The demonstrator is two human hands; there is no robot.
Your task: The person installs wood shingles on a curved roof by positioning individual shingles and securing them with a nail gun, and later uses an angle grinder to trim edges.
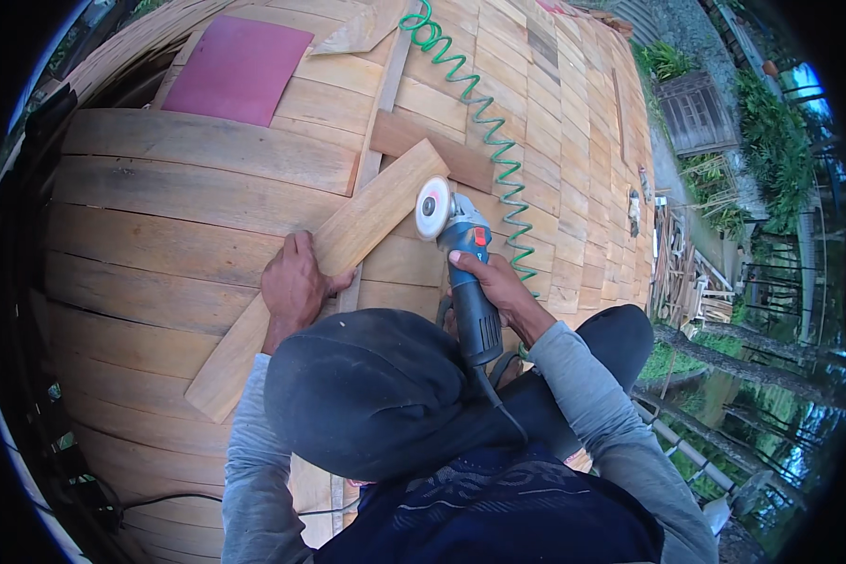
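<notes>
A loose wooden board [376, 209] lies slantwise across the shingled surface in front of me. My left hand [293, 284] grips it near the middle, with the thumb along one edge and the fingers over the other. In my right hand [504, 289] is a blue and black angle grinder [470, 282], held by its body with the thumb near a red switch. Its pale round disc [432, 208] points up beside the board's far end; whether the two touch I cannot tell. The grinder's cord [501, 406] runs down over my leg.
Overlapping wooden shingles [197, 202] cover the sloping surface. A green coiled hose [498, 141] stretches across it on the right. A reddish sheet [240, 70] lies at the far left, and a darker short board [432, 150] behind the held one. Past the right edge, ground and scrap wood [691, 273] lie below.
</notes>
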